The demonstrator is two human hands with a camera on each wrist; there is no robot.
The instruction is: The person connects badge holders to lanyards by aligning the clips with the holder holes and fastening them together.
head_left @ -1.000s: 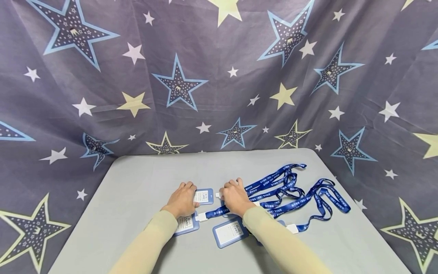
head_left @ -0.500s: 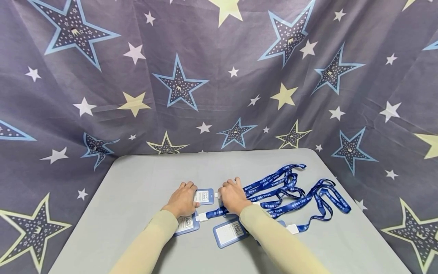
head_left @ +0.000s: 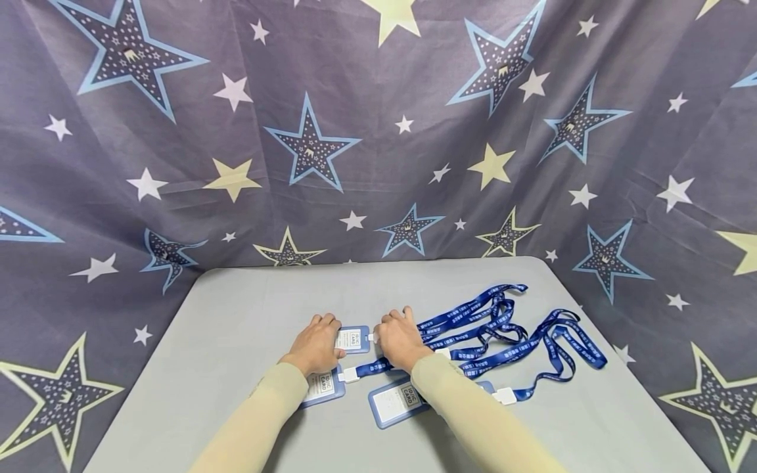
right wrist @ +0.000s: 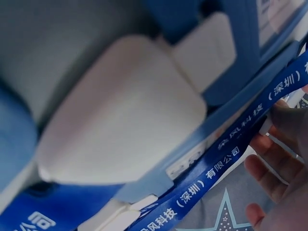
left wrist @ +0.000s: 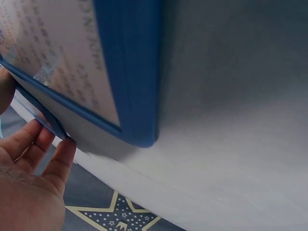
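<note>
My left hand [head_left: 315, 344] holds a blue-framed ID card holder [head_left: 353, 339] flat near the table's middle. In the left wrist view, thumb and fingers pinch that holder's edge [left wrist: 52, 123]. Just right of it, my right hand [head_left: 402, 339] grips the end of a blue lanyard [head_left: 452, 320] at its white clip [head_left: 372, 338]. The clip's tip is at the holder's slot end; whether it is hooked in cannot be told. In the right wrist view, the curled right fingers [right wrist: 269, 175] are beside the printed strap [right wrist: 192, 190].
Below the left hand lies another card holder [head_left: 324, 386], joined by a white clip [head_left: 350, 374] to a lanyard. A third holder [head_left: 391, 403] lies near the right forearm, which partly hides a further one [head_left: 486, 386]. Tangled straps [head_left: 556, 328] spread over the grey table [head_left: 248, 309] at right.
My right hand has shifted slightly left with the lanyard, bringing the white clip up against the card holder. The left hand and its holder stay in place.
</note>
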